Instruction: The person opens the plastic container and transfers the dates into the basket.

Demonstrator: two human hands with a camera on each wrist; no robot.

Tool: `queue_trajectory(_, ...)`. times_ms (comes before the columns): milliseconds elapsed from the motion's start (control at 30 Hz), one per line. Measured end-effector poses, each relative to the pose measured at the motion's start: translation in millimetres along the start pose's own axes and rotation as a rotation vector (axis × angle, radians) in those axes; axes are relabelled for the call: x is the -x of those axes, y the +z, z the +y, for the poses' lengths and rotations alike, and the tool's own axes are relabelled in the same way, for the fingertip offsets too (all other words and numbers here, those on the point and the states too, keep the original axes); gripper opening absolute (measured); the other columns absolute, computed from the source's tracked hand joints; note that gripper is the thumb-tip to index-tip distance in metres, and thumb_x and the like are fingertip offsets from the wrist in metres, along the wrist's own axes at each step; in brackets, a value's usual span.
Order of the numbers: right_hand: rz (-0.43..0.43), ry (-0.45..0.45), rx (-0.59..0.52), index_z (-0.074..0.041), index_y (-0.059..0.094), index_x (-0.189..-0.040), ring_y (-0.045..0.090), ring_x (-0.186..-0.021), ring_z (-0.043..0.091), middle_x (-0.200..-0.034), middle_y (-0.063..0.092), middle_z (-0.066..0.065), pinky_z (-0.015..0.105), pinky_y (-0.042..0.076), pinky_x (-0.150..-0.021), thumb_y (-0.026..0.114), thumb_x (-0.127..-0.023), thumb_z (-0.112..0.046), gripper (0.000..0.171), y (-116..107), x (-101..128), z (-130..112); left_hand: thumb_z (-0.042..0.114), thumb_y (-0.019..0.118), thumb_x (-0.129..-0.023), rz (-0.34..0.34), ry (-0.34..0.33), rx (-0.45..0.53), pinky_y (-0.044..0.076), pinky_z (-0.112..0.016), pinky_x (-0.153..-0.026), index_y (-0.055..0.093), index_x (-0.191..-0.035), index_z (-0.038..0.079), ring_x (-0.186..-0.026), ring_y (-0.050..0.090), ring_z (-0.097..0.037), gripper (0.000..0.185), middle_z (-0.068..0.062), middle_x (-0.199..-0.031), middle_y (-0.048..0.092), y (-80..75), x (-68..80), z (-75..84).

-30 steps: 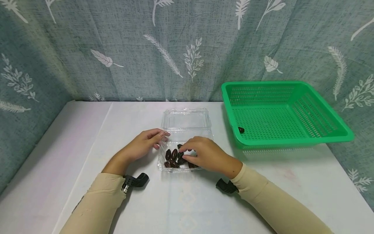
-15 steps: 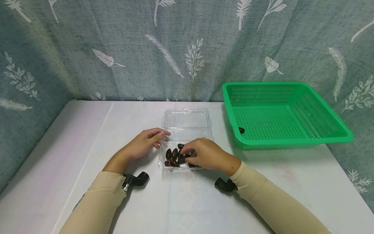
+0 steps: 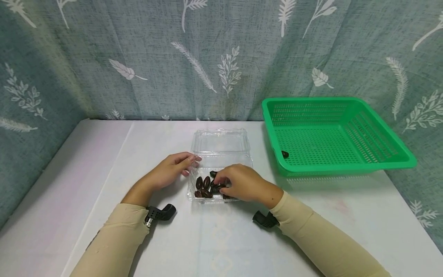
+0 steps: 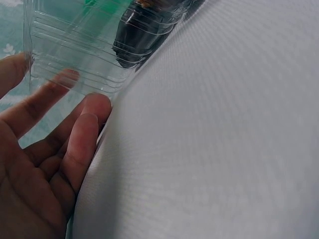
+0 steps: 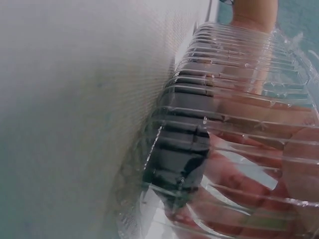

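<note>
We see the left hand (image 3: 171,169) reaching in from the left, fingers spread and loosely bent, the tips at the side wall of a clear plastic clamshell box (image 3: 221,141) near its hinge. The right hand (image 3: 245,181) slants in from the other side, palm down over the near tray, thumb and forefinger bent down among the dark brown dates (image 3: 206,182). We cannot tell whether they pinch one (even the right wrist view shows them only through ribbed plastic). The dates lie in that tray, its lid folded back. A single date (image 3: 285,154) sits in the near left corner of the green perforated basket (image 3: 346,168), to the right.
</note>
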State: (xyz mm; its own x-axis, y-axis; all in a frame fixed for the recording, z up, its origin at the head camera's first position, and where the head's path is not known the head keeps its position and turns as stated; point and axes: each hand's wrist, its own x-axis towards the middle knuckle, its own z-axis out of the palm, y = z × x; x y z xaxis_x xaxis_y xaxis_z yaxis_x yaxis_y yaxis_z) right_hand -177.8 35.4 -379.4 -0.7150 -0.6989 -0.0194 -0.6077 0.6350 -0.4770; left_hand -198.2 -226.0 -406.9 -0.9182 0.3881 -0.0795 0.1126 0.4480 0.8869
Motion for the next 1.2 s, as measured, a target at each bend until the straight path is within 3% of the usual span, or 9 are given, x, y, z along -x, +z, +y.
queue_trajectory(300, 0.032, -0.061, -0.018, -0.015, 0.076, -0.101, 0.067, -0.088, 0.011, -0.092, 0.075, -0.004, 0.029, 0.054, -0.081, 0.076, -0.087, -0.013, 0.014, -1.2, 0.8, -0.1, 0.030, 0.042, -0.109, -0.003, -0.013, -0.017, 0.053, -0.029, -0.085, 0.060, -0.133, 0.003, -0.093, 0.064, -0.014, 0.041, -0.020, -0.126, 0.066, -0.5, 0.6, -1.5)
queue_trajectory(633, 0.101, -0.121, -0.013, -0.014, 0.077, -0.106, 0.065, -0.087, 0.009, -0.096, 0.072, -0.004, 0.024, 0.054, -0.077, 0.076, -0.089, -0.014, 0.017, -10.2, 5.5, 0.3, 0.032, 0.042, -0.109, -0.003, -0.013, 0.001, 0.053, -0.032, -0.088, 0.060, -0.134, 0.005, -0.105, 0.062, -0.020, 0.041, -0.018, -0.128, 0.066, -2.1, 0.5, 1.1)
queue_trajectory(833, 0.210, -0.172, -0.073, -0.012, 0.077, -0.107, 0.063, -0.084, 0.011, -0.095, 0.071, -0.004, 0.025, 0.055, -0.074, 0.076, -0.089, -0.012, 0.019, -22.1, 13.6, 1.1, 0.033, 0.042, -0.108, -0.010, -0.017, -0.009, 0.051, -0.035, -0.089, 0.060, -0.134, 0.006, -0.099, 0.063, -0.019, 0.041, -0.018, -0.128, 0.066, -0.4, -0.9, -1.3)
queue_trajectory(933, 0.293, -0.208, -0.100, -0.010, 0.077, -0.106, 0.064, -0.085, 0.015, -0.093, 0.071, -0.001, 0.030, 0.057, -0.074, 0.077, -0.087, -0.010, 0.018, -32.1, 17.5, -0.4, 0.033, 0.042, -0.108, -0.005, -0.019, -0.010, 0.051, -0.035, -0.090, 0.060, -0.134, 0.006, -0.100, 0.063, -0.019, 0.041, -0.017, -0.128, 0.066, -0.8, -1.6, 0.2)
queue_trajectory(1200, 0.524, -0.284, -0.116, -0.008, 0.077, -0.103, 0.062, -0.084, 0.013, -0.093, 0.071, 0.002, 0.026, 0.053, -0.073, 0.079, -0.084, -0.004, 0.019, -57.4, 30.0, 1.3, 0.033, 0.042, -0.108, -0.008, -0.026, -0.013, 0.052, -0.033, -0.088, 0.060, -0.134, 0.005, -0.095, 0.063, -0.018, 0.041, -0.019, -0.127, 0.066, -1.0, 0.1, -0.1)
